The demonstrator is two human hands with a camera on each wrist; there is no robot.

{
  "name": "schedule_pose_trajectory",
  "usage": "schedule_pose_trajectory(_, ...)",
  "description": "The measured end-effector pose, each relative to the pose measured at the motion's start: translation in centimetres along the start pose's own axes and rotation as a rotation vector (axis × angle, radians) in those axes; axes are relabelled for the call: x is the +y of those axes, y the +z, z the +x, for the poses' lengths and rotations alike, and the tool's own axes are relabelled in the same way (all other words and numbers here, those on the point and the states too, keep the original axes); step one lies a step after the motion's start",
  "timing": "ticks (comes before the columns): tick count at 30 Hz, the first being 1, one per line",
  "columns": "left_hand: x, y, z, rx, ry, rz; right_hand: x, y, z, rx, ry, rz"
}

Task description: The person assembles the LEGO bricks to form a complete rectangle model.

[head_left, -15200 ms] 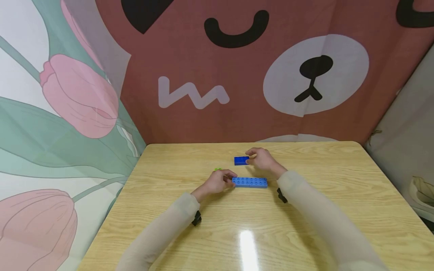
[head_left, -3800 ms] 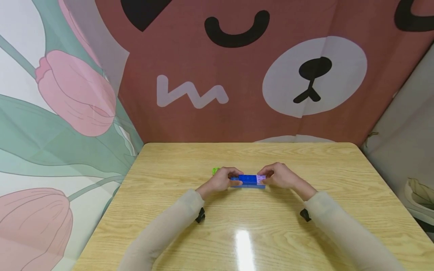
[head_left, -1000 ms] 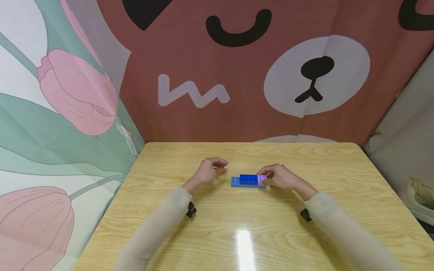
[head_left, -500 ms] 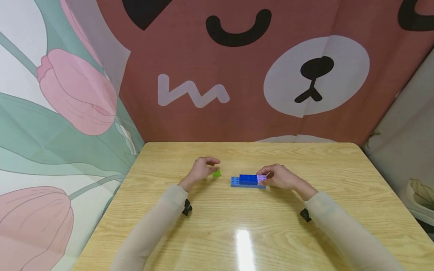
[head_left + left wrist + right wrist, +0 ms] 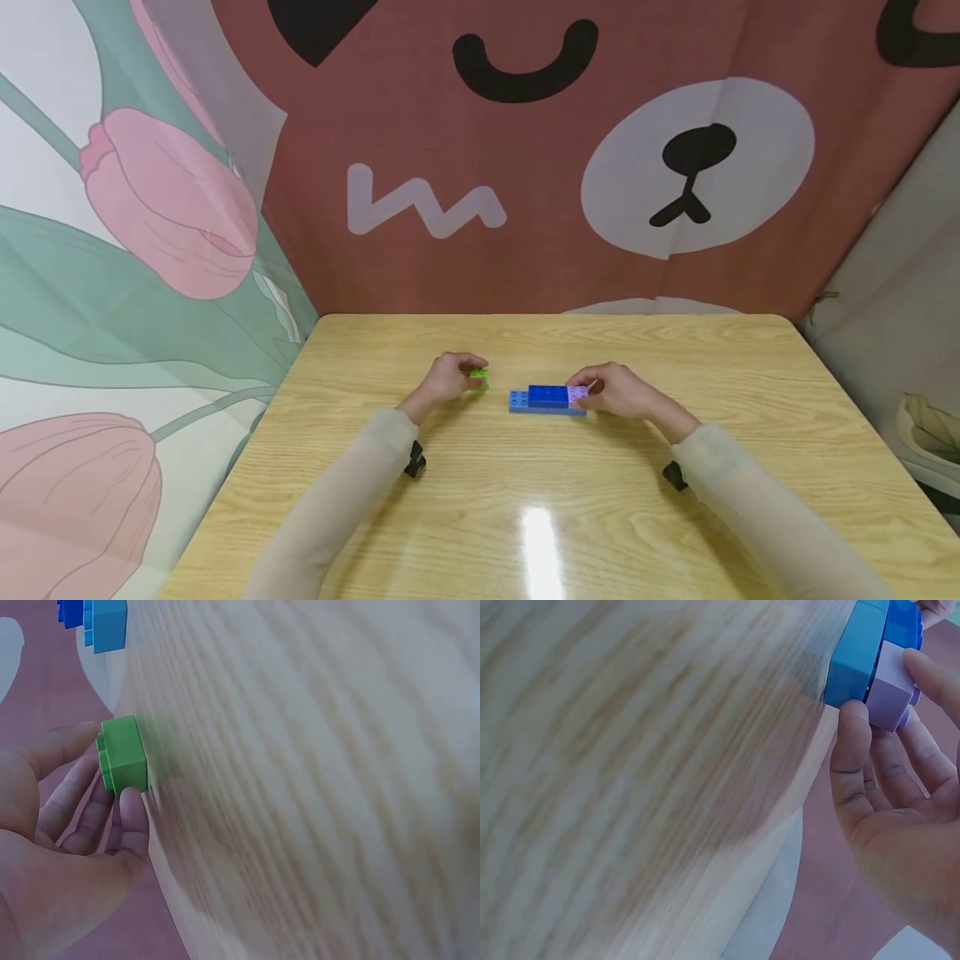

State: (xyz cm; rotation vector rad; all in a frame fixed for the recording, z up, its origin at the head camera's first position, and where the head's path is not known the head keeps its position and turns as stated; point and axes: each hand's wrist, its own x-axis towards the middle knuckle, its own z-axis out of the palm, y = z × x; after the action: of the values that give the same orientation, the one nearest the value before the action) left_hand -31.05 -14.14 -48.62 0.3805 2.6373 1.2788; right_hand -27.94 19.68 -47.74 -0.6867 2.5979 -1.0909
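My left hand (image 5: pixel 447 377) pinches a small lime-green building brick (image 5: pixel 127 754) at the left of the bricks, thumb on one side and index finger on the other. To its right lies a low light-blue brick base (image 5: pixel 519 402) with a seam in its side. A dark-blue brick (image 5: pixel 548 396) sits on the base's middle, and a lilac brick (image 5: pixel 891 686) sits beside it at the right end. My right hand (image 5: pixel 622 392) holds the lilac brick between thumb and index finger. Bare studs show at the base's left end.
The wooden table (image 5: pixel 480 517) carries the bricks near its middle, with a bright light reflection toward the front. Behind the back edge hangs a brown curtain (image 5: pixel 420 275) with a bear print. A flowered cloth (image 5: pixel 172 333) hangs at the left.
Over the last seconds, my left hand left the base, moved left and took hold of the green brick. My right hand stays at the lilac brick. Earlier, the dark-blue brick lay behind the base.
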Motion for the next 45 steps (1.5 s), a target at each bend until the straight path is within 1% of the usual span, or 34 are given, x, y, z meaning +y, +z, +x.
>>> schedule_pose_trajectory(11,-0.3,0.0,0.1,-0.005,-0.028,0.081,0.2,0.0,0.0,0.001,-0.014,-0.011)
schedule_pose_trajectory(14,-0.3,0.0,0.1,-0.004,-0.028,0.077,0.3,0.0,0.0,0.000,-0.014,-0.013)
schedule_pose_trajectory(17,-0.2,0.1,0.0,0.001,-0.013,0.072,0.3,0.0,0.0,0.000,-0.015,-0.013)
schedule_pose_trajectory(22,0.5,0.3,-0.2,-0.002,-0.009,0.036,0.2,0.0,0.1,-0.003,-0.022,-0.011)
schedule_pose_trajectory(28,1.4,0.2,-0.5,-0.042,-0.005,0.002,0.2,0.0,0.1,-0.007,-0.023,-0.014)
schedule_pose_trajectory(32,1.9,0.2,-0.8,-0.079,0.023,-0.006,0.2,-0.1,0.2,-0.005,-0.023,-0.021)
schedule_pose_trajectory(35,2.2,0.4,-0.9,-0.100,0.052,-0.007,0.1,-0.1,0.2,-0.003,-0.019,-0.020)
schedule_pose_trajectory(38,2.6,0.7,-1.0,-0.118,0.068,-0.012,0.1,0.0,0.2,-0.004,-0.015,-0.017)
schedule_pose_trajectory(45,3.5,1.3,-1.3,-0.152,0.077,-0.027,0.1,0.0,0.2,-0.002,-0.012,-0.027)
